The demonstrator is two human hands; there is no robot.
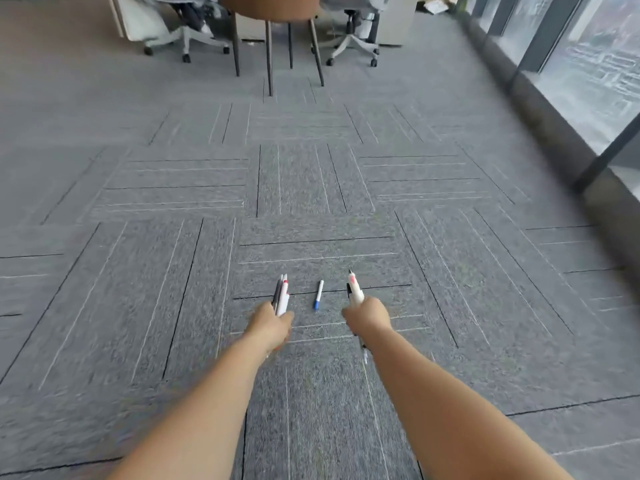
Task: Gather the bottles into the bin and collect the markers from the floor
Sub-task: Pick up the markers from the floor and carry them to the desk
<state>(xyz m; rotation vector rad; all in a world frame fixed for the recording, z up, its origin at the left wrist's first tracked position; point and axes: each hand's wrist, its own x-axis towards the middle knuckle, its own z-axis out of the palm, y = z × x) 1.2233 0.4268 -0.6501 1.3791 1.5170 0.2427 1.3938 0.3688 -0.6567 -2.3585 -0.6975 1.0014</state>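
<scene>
A white marker with a blue cap (318, 294) lies on the grey carpet between my two hands. My left hand (269, 325) is closed around a bundle of markers (281, 295), white and dark ones with red marks, their tips pointing away from me. My right hand (367, 317) grips more markers (354, 287), white with a black tip and a red mark; a further end sticks out below the wrist. No bottle or bin is in view.
A brown chair on thin dark legs (269, 57) stands at the far middle, with office chairs on castors (187, 39) (353, 46) either side by desks. A glass window wall with a raised sill (554, 126) runs along the right. Grey carpet tiles (173, 188) cover the floor.
</scene>
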